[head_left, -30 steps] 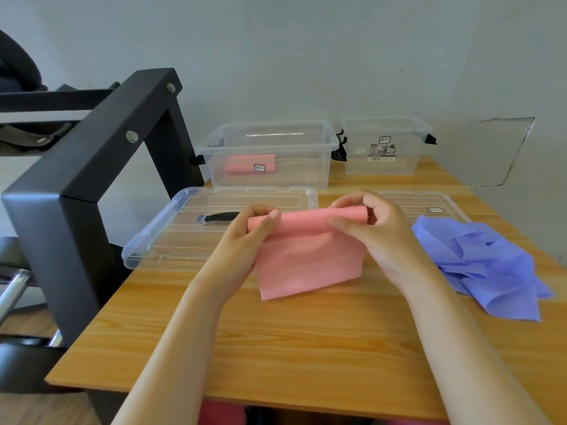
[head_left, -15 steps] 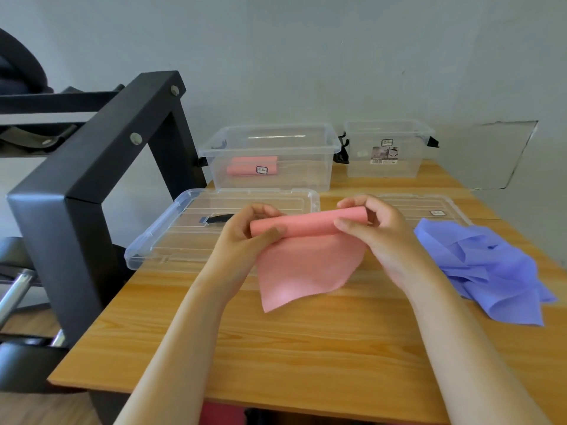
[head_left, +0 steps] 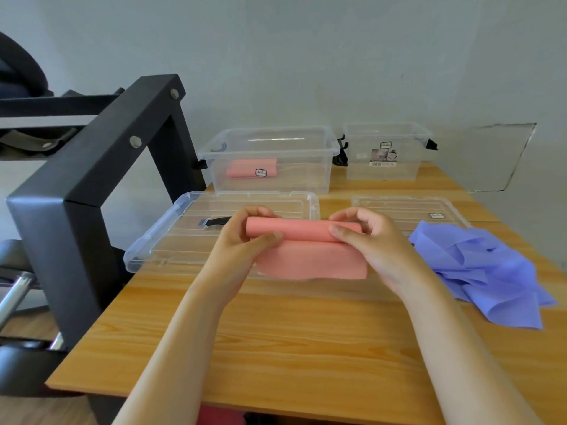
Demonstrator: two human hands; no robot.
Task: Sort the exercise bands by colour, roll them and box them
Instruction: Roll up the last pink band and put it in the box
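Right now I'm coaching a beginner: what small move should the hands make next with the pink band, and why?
Probably roll one more turn. The left hand and right hand pinch the ends of the pink band, yet a flat tail hangs loose below the roll; it likely needs winding in before boxing.
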